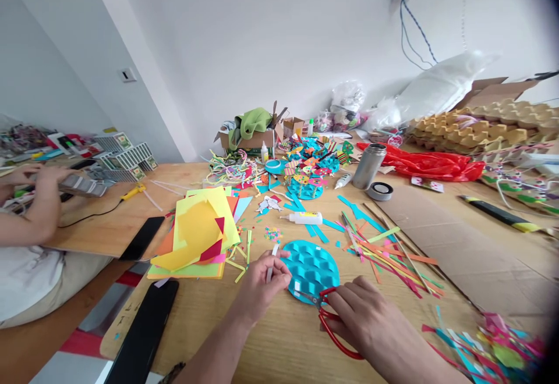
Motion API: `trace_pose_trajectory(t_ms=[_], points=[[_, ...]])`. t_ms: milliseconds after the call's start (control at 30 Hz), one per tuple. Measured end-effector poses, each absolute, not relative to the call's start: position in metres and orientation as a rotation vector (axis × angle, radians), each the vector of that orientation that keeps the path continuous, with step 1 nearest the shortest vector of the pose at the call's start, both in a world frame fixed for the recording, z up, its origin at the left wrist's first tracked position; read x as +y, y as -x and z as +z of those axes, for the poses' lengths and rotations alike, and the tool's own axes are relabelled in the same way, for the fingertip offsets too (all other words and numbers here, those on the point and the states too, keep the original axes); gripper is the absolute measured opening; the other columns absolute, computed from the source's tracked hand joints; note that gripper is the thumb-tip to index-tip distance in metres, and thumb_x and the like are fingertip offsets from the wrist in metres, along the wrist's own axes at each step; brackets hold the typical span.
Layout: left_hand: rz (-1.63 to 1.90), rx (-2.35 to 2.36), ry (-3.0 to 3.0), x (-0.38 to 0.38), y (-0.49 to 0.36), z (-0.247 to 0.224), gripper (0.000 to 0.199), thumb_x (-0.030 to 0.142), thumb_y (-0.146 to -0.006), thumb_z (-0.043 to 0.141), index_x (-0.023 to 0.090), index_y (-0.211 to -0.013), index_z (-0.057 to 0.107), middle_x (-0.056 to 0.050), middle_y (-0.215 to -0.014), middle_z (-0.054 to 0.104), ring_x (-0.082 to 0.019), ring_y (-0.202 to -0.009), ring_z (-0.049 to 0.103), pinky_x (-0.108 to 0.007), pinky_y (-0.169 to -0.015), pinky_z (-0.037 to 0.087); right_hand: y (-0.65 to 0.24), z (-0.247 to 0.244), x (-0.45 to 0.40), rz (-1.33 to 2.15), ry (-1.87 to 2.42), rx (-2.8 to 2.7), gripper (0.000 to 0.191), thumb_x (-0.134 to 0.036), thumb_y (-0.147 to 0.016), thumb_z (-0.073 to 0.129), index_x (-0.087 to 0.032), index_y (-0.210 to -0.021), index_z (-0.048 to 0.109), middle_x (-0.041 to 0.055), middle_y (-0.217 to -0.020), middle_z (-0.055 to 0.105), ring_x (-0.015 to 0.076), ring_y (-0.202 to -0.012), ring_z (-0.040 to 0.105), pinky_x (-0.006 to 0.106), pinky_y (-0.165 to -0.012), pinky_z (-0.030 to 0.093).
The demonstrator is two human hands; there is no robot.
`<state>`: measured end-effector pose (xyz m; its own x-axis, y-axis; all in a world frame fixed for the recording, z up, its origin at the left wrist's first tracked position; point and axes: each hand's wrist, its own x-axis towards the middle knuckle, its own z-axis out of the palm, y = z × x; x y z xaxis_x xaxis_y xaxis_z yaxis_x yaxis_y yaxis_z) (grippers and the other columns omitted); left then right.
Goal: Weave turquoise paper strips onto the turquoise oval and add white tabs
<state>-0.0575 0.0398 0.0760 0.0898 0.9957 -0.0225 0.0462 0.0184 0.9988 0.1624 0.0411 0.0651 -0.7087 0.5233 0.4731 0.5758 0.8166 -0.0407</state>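
Observation:
A narrow white strip (271, 263) is pinched in the closed fingers of my left hand (263, 284), at the left edge of a round blue piece with raised scallops (312, 265). My right hand (364, 317) is closed around red-handled scissors (334, 329). Their blades reach left over the lower edge of the blue piece, where a few small white bits lie on it. I cannot tell whether the blades are apart. Behind the blue piece lies a white glue bottle (305, 217). Small coloured paper bits (273, 233) are scattered to its left.
Coloured paper sheets (205, 230) and black phones (144, 329) are on the left. Paper strips (393, 256), a cardboard sheet (463, 250) and a utility knife (500, 212) lie to the right. A metal flask (369, 166) stands behind. Another person's arms (37, 209) are at far left.

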Motion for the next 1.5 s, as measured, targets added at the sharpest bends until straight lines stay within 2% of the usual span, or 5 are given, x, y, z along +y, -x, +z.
trace_pose_trajectory(t_ms=[367,733,1000,1233,1500], points=[[0.941,1.199,-1.317,0.040,0.055,0.073,0.012,0.022,-0.067,0.065,0.019,-0.061,0.055,-0.011,-0.109,0.060,-0.028,-0.113,0.053,-0.030,-0.081,0.042,-0.156,0.068,0.038,-0.228,0.771,-2.530,0.029,-0.021,-0.099,0.035,-0.022,-0.074,0.049,-0.0026,-0.064,0.059,0.0171,-0.055,0.046,0.032,-0.062,0.023],[1.158,1.139,-1.068,0.041,0.058,0.069,0.022,0.033,-0.073,0.072,0.017,-0.064,0.059,-0.011,-0.109,0.061,-0.028,-0.118,0.049,-0.032,-0.090,0.038,-0.160,-0.002,0.001,-0.205,0.925,-2.689,0.013,-0.025,-0.066,0.071,-0.022,-0.061,0.060,-0.0017,-0.060,0.064,0.0157,-0.054,0.054,0.032,-0.057,0.035],[1.148,1.061,-0.870,0.040,0.048,0.069,0.031,0.038,-0.066,0.078,0.015,-0.059,0.059,-0.011,-0.109,0.061,-0.019,-0.088,0.053,-0.026,-0.065,0.036,-0.159,0.029,0.009,0.583,1.142,-2.619,0.018,-0.012,-0.081,0.053,-0.020,-0.069,0.064,0.0037,-0.073,0.067,0.0149,-0.063,0.062,0.024,-0.057,0.043],[1.150,1.087,-0.874,0.036,0.042,0.069,0.030,0.040,-0.065,0.079,0.015,-0.065,0.063,-0.010,-0.108,0.062,-0.021,-0.098,0.055,-0.028,-0.074,0.039,-0.125,0.073,0.045,1.415,1.221,-1.682,0.034,-0.052,-0.082,0.056,-0.018,-0.079,0.061,0.0011,-0.066,0.058,0.0142,-0.058,0.053,0.027,-0.053,0.045],[1.192,1.131,-0.954,0.036,0.044,0.060,0.028,0.040,-0.071,0.076,0.014,-0.067,0.064,-0.011,-0.108,0.064,-0.025,-0.109,0.054,-0.029,-0.081,0.041,-0.110,0.068,0.052,1.465,1.198,-1.614,0.039,-0.055,-0.080,0.055,-0.018,-0.068,0.052,-0.0016,-0.059,0.049,0.0119,-0.055,0.044,0.026,-0.051,0.037]])
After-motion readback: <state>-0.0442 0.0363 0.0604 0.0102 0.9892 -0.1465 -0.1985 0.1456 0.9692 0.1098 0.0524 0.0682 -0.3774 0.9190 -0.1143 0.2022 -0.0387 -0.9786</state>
